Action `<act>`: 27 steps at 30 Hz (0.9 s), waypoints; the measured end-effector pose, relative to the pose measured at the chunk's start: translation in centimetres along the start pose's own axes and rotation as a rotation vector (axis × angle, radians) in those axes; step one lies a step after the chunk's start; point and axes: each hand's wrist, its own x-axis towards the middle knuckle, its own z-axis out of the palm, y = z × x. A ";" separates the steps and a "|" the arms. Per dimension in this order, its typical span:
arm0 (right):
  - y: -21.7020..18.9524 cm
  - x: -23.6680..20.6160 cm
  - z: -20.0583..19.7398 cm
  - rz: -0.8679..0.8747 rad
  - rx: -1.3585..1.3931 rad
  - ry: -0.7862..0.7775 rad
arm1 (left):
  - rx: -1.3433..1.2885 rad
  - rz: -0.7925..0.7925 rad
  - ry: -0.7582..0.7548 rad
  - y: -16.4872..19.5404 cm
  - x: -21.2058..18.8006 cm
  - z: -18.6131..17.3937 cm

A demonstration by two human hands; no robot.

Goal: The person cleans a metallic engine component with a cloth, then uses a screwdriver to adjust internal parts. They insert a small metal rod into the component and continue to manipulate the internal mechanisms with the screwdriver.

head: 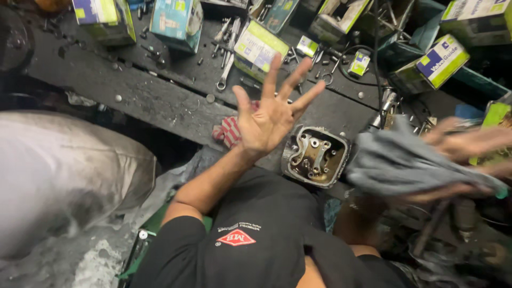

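My left hand is raised over the dark workbench, palm toward me, fingers spread wide and holding nothing. Just right of it, a metal engine cylinder head with bolts and holes sits at the bench's near edge. A red-and-white striped rag lies just behind my left wrist. My right hand is blurred by motion at the far right and grips a grey cloth, which hangs right beside the cylinder head. My black shirt fills the bottom.
Several green, blue and white cardboard boxes stand along the back of the bench among wrenches, bolts and a black cable. A large dirty grey sack lies at the left. Dark metal parts crowd the lower right.
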 end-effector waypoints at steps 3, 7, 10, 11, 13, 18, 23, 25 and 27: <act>1.8 -3.0 2.3 0.155 -0.095 -0.069 | 0.277 0.049 -0.066 -1.0 1.9 2.7; 3.8 -8.8 3.8 0.425 -0.084 -0.250 | 0.553 0.009 -0.389 -6.1 1.2 7.0; 3.6 -8.4 1.8 0.373 0.029 -0.195 | 0.978 0.106 -0.563 -7.6 -1.0 6.5; 3.5 -7.7 1.0 0.316 0.035 -0.153 | 1.105 0.127 -0.589 -7.8 -1.7 5.9; 2.9 -5.4 -0.7 0.201 0.064 -0.064 | 1.125 0.096 -0.625 -8.0 -2.9 4.6; -0.7 1.0 -3.0 -0.067 0.038 0.094 | 0.644 -0.291 -0.483 -7.6 -4.8 2.4; -1.5 -0.3 -0.8 -0.090 -0.073 0.052 | 0.973 -0.466 -0.155 -7.2 -4.4 0.9; -0.3 -3.4 1.0 0.072 -0.288 -0.063 | 0.894 -0.505 -0.126 -8.0 -4.0 0.7; 1.4 -5.3 2.3 0.287 -0.291 -0.171 | 0.828 -0.364 -0.082 -9.2 -3.7 0.9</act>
